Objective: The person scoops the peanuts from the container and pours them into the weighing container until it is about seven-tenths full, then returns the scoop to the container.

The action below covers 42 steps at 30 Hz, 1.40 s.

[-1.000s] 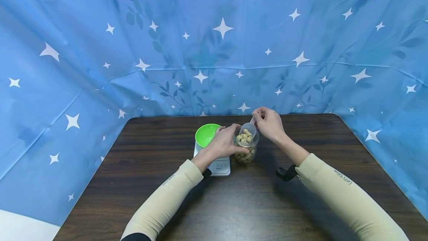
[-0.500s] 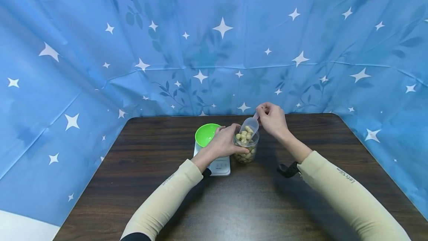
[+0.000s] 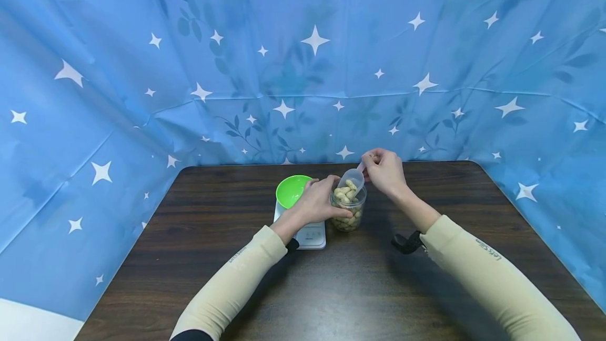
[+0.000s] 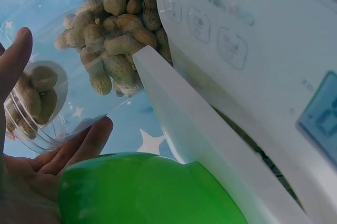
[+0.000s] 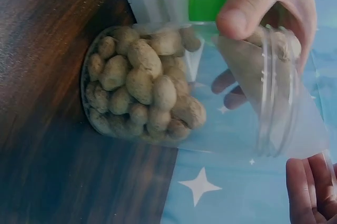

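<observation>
A clear jar [image 3: 347, 221] of unshelled peanuts [image 5: 139, 82] stands on the table. My left hand [image 3: 318, 201] grips it near the rim, thumb on the near side and fingers on the far side. In the head view my right hand [image 3: 385, 172] pinches the handle of a translucent scoop [image 3: 355, 175], which is tilted in the jar's mouth. Several peanuts lie in the scoop. Left of the jar, a green bowl [image 3: 290, 192] sits on a white kitchen scale [image 3: 311, 236]; my left forearm and hand partly cover the scale.
The dark wooden table [image 3: 350, 288] extends toward me and to both sides. A blue curtain [image 3: 303, 67] with white stars hangs right behind its back edge. The scale's lit display [image 4: 325, 113] shows partly in the left wrist view.
My right hand has raised the scoop slightly up and to the right, then lowered it a little. Peanuts in it have shifted. My left hand and the jar stay in place.
</observation>
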{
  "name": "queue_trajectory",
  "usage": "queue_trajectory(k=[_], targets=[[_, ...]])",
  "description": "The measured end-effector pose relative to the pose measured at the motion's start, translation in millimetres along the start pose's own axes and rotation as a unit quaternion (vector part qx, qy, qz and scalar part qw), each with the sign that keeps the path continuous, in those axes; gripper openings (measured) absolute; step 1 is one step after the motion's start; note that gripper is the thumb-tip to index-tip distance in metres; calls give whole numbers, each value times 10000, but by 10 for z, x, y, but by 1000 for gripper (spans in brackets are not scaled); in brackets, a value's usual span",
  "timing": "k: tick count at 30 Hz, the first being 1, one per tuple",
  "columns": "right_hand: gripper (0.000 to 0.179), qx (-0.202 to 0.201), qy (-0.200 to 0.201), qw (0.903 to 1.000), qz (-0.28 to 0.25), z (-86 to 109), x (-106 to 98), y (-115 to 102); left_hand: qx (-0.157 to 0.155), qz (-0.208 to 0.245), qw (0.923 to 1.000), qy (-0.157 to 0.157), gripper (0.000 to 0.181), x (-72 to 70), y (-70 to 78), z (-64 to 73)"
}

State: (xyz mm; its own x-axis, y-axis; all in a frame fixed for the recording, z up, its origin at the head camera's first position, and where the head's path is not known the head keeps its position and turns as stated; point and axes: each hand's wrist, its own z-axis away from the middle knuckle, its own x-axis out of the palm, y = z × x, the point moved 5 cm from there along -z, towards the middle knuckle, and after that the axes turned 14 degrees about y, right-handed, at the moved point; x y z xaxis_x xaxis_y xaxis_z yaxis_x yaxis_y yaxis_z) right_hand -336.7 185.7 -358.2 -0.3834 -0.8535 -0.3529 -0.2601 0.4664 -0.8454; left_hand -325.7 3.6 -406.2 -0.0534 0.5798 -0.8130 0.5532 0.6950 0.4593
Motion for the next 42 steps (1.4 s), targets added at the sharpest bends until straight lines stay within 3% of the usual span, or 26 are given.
queue_trajectory(k=[6, 16, 28, 36, 42], targets=[[26, 170, 339, 9993, -62, -79, -81, 12, -12, -62, 10000, 7, 92, -5, 3, 1], [32, 421, 447, 9976, -310, -118, -140, 51, -57, -45, 10000, -28, 95, 3, 6, -1], [29, 516, 297, 9969, -517, -64, -72, 59, -66, -16, 10000, 11, 92, -2, 9, 10], [31, 1047, 308, 9913, -741, -91, -133, 141, -41, -90, 9999, -17, 95, 17, -4, 3], [30, 980, 211, 9925, -704, -60, -103, 136, -56, -60, 10000, -5, 94, 5, 2, -2]])
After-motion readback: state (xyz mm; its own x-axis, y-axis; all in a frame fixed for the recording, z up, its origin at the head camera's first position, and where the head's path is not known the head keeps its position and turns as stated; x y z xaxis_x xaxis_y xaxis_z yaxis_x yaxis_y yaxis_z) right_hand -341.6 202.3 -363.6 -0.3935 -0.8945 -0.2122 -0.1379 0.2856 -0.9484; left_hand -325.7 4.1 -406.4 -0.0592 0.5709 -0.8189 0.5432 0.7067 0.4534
